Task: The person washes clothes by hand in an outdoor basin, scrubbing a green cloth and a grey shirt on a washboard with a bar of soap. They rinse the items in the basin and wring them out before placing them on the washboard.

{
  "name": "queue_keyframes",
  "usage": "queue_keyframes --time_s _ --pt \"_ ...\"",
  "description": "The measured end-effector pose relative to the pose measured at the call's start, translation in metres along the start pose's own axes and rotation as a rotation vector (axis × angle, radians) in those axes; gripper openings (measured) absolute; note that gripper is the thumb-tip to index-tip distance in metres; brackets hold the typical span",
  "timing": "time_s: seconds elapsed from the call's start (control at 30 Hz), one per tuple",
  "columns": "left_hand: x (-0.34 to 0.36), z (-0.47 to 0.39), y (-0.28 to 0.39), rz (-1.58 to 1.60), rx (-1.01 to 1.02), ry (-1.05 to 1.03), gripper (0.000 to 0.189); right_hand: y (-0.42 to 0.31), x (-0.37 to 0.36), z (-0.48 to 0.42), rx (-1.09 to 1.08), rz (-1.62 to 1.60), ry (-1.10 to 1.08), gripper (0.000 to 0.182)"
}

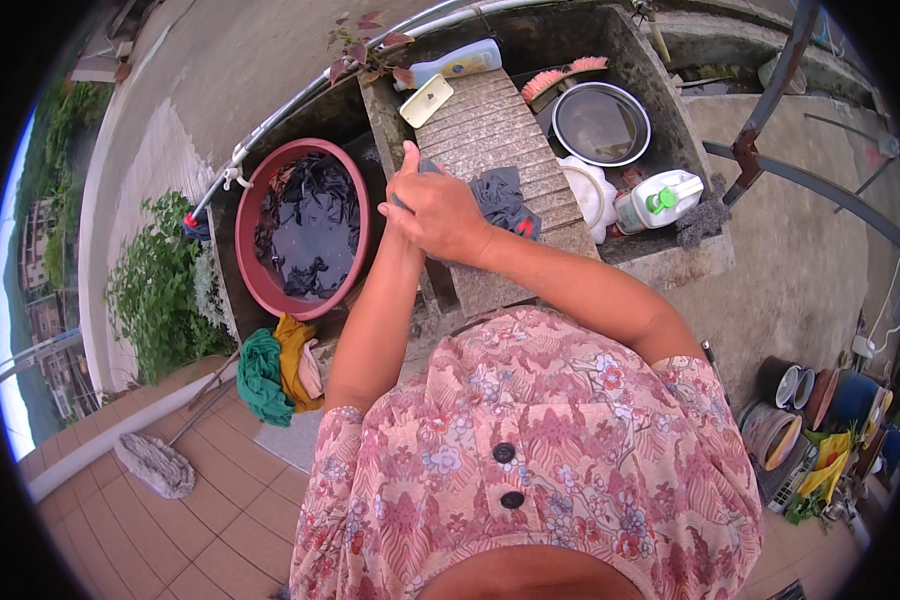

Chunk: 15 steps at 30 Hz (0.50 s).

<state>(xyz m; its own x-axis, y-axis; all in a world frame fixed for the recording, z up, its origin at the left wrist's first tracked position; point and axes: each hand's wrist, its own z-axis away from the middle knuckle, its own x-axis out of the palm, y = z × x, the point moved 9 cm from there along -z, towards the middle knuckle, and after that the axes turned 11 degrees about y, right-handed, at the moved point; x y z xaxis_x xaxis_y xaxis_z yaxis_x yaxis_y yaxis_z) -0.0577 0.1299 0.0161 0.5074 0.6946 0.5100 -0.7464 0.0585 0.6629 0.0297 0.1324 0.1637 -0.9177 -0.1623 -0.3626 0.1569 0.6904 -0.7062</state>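
Observation:
My left hand (405, 166) and my right hand (450, 214) are pressed together, both closed around a bunched grey cloth (506, 191). My right hand covers much of the left. The cloth trails right onto a ridged concrete washboard (476, 135) and shows a small red patch. Left of my hands, a red plastic basin (246, 232) holds dark wet cloth (315, 180) in cloudy water. Beyond my hands, a pale smartphone (426, 101) lies on the washboard, beside a translucent plastic bottle (457, 64) on its side.
The right trough (664, 97) contains a pink-bristled brush (559, 79), a metal basin (602, 124) and a white jug (660, 201). Green and mustard cloths (266, 375) hang at the left front. A tap (236, 178) juts over the red basin. A mop head (155, 465) rests on tiles.

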Motion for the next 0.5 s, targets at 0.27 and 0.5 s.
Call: queue_keyframes --time_s 0.27,0.5 --pt "0.05 0.04 -0.017 0.222 -0.08 -0.082 0.029 0.04 -0.018 -0.021 -0.003 0.318 0.254 0.023" --pt "0.039 0.032 -0.033 -0.054 -0.112 0.046 0.024 0.053 -0.029 -0.016 0.064 0.262 0.28 0.023"
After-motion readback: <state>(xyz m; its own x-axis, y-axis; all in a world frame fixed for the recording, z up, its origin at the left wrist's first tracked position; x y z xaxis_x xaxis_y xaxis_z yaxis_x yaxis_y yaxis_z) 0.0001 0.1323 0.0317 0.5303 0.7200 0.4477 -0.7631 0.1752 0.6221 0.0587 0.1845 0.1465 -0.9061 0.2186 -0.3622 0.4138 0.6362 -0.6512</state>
